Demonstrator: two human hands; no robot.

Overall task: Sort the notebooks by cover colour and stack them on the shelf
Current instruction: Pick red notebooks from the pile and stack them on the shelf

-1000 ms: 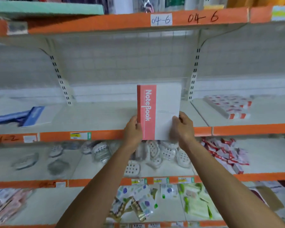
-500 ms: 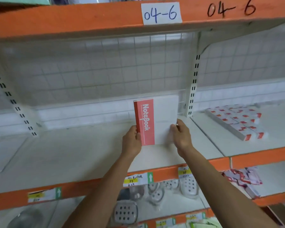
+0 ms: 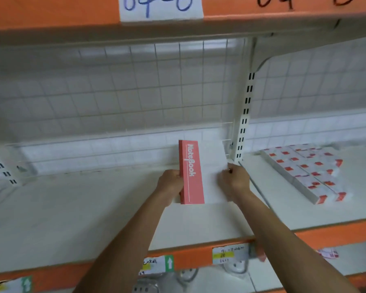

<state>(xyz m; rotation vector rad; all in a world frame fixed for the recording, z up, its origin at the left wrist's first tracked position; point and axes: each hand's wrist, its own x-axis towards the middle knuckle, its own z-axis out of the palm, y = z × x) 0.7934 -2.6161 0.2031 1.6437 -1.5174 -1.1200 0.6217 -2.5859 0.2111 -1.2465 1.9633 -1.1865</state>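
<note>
A notebook (image 3: 201, 172) with a red band reading "NoteBook" and a white cover sits between both hands, far back over the white shelf (image 3: 72, 208), close to the wire back grid. My left hand (image 3: 171, 185) grips its red left edge. My right hand (image 3: 235, 180) grips its white right edge. The notebook's bottom edge is at the shelf surface; whether it rests on it is unclear.
Red-and-white notebooks (image 3: 304, 170) lie in flat rows on the neighbouring shelf bay to the right, past a slotted white upright (image 3: 244, 119). An orange shelf edge (image 3: 190, 259) with price labels runs below. An orange shelf edge with a handwritten label (image 3: 161, 7) hangs overhead.
Both hands have carried the notebook deeper into the shelf, toward the back grid, and lower to the shelf surface. The camera has moved closer to the shelf.
</note>
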